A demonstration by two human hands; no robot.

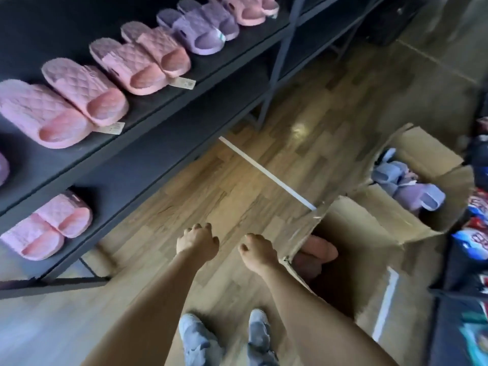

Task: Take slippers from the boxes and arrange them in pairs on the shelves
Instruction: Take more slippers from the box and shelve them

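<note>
Both my hands hang over the wooden floor and hold nothing, fingers loosely curled. My left hand (198, 240) is near the middle; my right hand (257, 250) is just left of the near cardboard box (375, 260). Inside that box lie pink slippers (317, 250). A second box (425, 151) behind it holds lilac and blue slippers (408, 184). On the black upper shelf (148, 114) stand pairs of pink slippers (60, 107), darker pink slippers (142, 62) and purple slippers (198, 29). One pink pair (45, 227) sits on the lower shelf.
A white strip (266, 173) lies across the floor between shelf and boxes. Colourful packaged goods (472, 233) fill a rack at the right edge. My feet in grey shoes (224, 336) stand at the bottom. A metal shelf post (285, 48) rises at the upper middle.
</note>
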